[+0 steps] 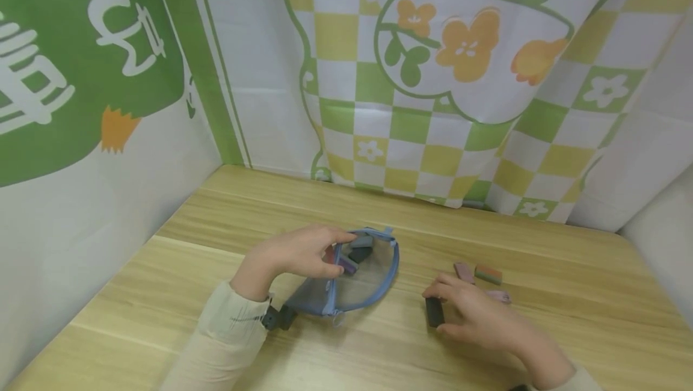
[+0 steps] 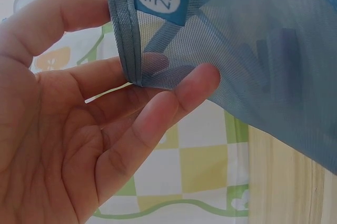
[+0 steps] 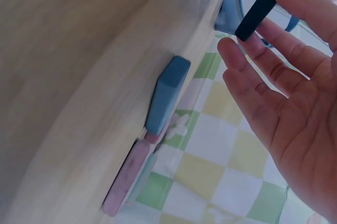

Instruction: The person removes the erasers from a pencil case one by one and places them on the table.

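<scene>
Blocks [image 1: 361, 242] are lying inside the pouch [image 1: 313, 296]; more blocks [image 1: 489, 274] are lying right of it, a cloth [image 1: 411, 123] hanging behind.

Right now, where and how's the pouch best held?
I'd take the pouch by the left edge of its blue rim, coming from the left, where the left grip is. The mesh looks thin and likely to fold; the rim is a sturdier-looking band. The mouth is open, and holding there leaves its right side clear, toward the black block.
</scene>
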{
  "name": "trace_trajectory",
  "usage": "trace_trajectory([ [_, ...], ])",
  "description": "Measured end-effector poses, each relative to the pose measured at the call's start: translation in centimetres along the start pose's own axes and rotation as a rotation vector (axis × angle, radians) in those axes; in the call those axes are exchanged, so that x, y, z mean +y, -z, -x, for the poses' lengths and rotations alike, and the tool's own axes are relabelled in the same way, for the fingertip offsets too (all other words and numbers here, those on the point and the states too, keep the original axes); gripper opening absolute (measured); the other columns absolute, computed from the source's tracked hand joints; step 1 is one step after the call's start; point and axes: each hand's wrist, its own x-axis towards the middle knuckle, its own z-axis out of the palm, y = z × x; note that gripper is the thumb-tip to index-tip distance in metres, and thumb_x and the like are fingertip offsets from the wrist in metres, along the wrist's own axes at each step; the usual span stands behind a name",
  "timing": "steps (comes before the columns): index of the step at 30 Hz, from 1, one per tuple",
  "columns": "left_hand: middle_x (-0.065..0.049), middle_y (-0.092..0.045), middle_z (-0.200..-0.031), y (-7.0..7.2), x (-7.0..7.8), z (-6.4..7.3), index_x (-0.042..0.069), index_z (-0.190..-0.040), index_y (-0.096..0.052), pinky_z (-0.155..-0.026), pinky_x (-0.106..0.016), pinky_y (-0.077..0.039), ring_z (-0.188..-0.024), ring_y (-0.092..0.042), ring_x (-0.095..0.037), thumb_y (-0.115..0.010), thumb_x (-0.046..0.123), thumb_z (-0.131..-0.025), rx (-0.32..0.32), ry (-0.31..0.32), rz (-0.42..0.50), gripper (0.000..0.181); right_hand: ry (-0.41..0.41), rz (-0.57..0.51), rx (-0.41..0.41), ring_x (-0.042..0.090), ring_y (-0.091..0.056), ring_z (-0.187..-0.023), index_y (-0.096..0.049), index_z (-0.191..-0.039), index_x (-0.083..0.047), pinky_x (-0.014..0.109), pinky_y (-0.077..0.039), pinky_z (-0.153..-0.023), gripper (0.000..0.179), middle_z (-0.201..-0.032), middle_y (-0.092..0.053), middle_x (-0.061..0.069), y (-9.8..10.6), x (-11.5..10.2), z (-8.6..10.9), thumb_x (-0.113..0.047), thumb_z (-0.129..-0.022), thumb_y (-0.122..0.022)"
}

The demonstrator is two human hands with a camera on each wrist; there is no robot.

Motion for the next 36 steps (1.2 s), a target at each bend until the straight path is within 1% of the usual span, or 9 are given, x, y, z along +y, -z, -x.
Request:
trace_trajectory([
  [2,-0.014,-0.062,-0.128,0.0,0.0,-0.1,-0.002,-0.147,-0.044,-0.07,-0.025,-0.049,-0.084,-0.06,-0.011,-0.064,0.019,-0.089,-0.004,-0.001,0.001,0.065,-0.01,0.0,0.003,0.014,-0.063,-0.107,-0.064,-0.122,-0.005,0.031,-0.057,-0.086,0.045,-0.122,-0.059,-0.001,0.0,0.1,0.2,-0.016,-0.081,-0.079],
  [9,-0.017,-0.056,-0.139,-0.1,-0.1,-0.1,-0.001,-0.147,-0.044,-0.071,-0.025,-0.049,-0.085,-0.06,-0.012,-0.064,0.02,-0.09,-0.005,0.001,0.002,0.064,0.0,0.006,0.012,0.012,-0.063,-0.103,-0.063,-0.123,-0.007,0.031,-0.057,-0.085,0.046,-0.121,-0.059,-0.001,0.3,0.5,0.6,-0.015,-0.081,-0.079],
  [13,-0.017,-0.055,-0.14,-0.2,-0.1,-0.1,-0.001,-0.147,-0.045,-0.071,-0.025,-0.049,-0.086,-0.06,-0.011,-0.064,0.02,-0.09,-0.003,0.009,0.004,0.064,-0.023,-0.006,-0.001,0.01,-0.062,-0.101,-0.062,-0.124,-0.008,0.028,-0.057,-0.083,0.047,-0.12,-0.059,-0.003,0.4,0.6,0.9,-0.017,-0.081,-0.08],
  [20,-0.015,-0.057,-0.138,-0.1,0.0,-0.1,0.0,-0.147,-0.045,-0.072,-0.026,-0.049,-0.085,-0.059,-0.01,-0.064,0.02,-0.09,-0.001,0.007,-0.007,0.064,-0.055,-0.08,-0.037,0.005,-0.064,-0.09,-0.061,-0.126,-0.006,0.019,-0.056,-0.078,0.048,-0.121,-0.056,0.0,0.5,1.0,1.9,-0.019,-0.083,-0.078],
  [21,-0.015,-0.057,-0.138,-0.1,0.0,-0.1,0.0,-0.147,-0.045,-0.072,-0.026,-0.049,-0.085,-0.059,-0.01,-0.064,0.02,-0.089,-0.001,0.006,-0.007,0.064,-0.062,-0.083,-0.04,0.006,-0.064,-0.09,-0.061,-0.126,-0.007,0.02,-0.056,-0.078,0.048,-0.122,-0.056,0.0,0.5,1.0,2.0,-0.02,-0.083,-0.078],
  [24,-0.015,-0.057,-0.138,-0.1,0.0,-0.1,-0.001,-0.147,-0.045,-0.072,-0.026,-0.049,-0.085,-0.059,-0.01,-0.064,0.02,-0.089,0.0,0.004,-0.007,0.064,-0.081,-0.052,-0.035,0.013,-0.065,-0.102,-0.061,-0.126,-0.009,0.03,-0.058,-0.084,0.048,-0.123,-0.057,-0.002,0.5,1.1,2.4,-0.024,-0.084,-0.078],
  [29,-0.016,-0.058,-0.138,-0.1,0.0,-0.1,-0.001,-0.147,-0.045,-0.072,-0.026,-0.049,-0.086,-0.06,-0.011,-0.064,0.02,-0.09,-0.002,0.003,-0.006,0.064,-0.139,0.0,-0.03,0.025,-0.06,-0.118,-0.063,-0.127,-0.013,0.043,-0.054,-0.092,0.047,-0.126,-0.059,-0.005,0.5,1.2,3.0,-0.025,-0.084,-0.078],
  [33,-0.016,-0.057,-0.139,-0.1,0.0,-0.1,-0.001,-0.147,-0.045,-0.072,-0.026,-0.049,-0.087,-0.06,-0.011,-0.064,0.02,-0.09,-0.003,0.001,-0.01,0.064,-0.183,0.016,-0.025,0.033,-0.054,-0.126,-0.063,-0.126,-0.014,0.053,-0.049,-0.096,0.047,-0.133,-0.058,0.002,0.6,1.2,3.6,-0.023,-0.083,-0.078],
  [36,-0.016,-0.056,-0.14,-0.1,0.0,-0.2,-0.001,-0.147,-0.045,-0.073,-0.026,-0.049,-0.086,-0.06,-0.011,-0.064,0.02,-0.09,-0.004,-0.002,-0.009,0.064,-0.209,0.009,-0.017,0.04,-0.049,-0.131,-0.063,-0.126,-0.015,0.06,-0.045,-0.098,0.046,-0.141,-0.054,0.013,0.9,1.2,4.0,-0.023,-0.083,-0.078],
])
